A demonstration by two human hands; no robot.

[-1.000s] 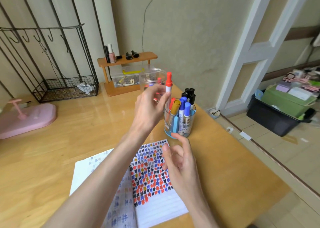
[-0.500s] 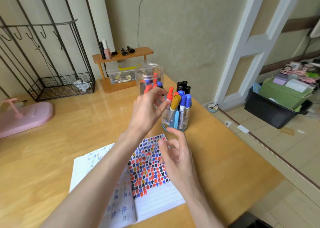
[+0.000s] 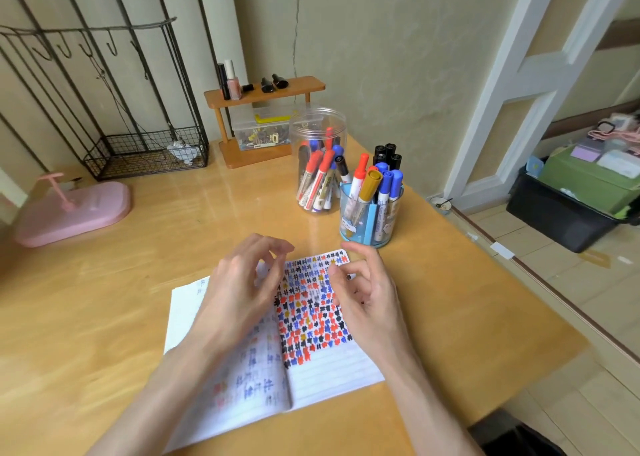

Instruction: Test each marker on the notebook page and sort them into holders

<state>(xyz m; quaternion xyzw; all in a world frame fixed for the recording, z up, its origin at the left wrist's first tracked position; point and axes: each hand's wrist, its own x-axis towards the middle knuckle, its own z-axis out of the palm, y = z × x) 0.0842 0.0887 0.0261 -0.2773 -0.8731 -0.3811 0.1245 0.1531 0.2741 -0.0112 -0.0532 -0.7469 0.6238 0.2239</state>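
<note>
Markers (image 3: 370, 182): capped, standing in blue holder (image 3: 367, 225) and clear jar (image 3: 317, 123) just far-left of it.
Notebook (image 3: 332, 369): open, near, beneath my hands.
My left hand (image 3: 239, 289): fingers loosely curled, holding nothing.
My right hand (image 3: 370, 299): loosely curled, empty.

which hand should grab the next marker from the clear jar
Left, probably. The left hand is empty, with bare table between it and the clear jar. The right hand, also empty, has the blue holder directly ahead, partly blocking its path.

Cracked beige wall (image 3: 381, 57), wooden table (image 3: 104, 299), tiled floor (image 3: 571, 282)
</note>
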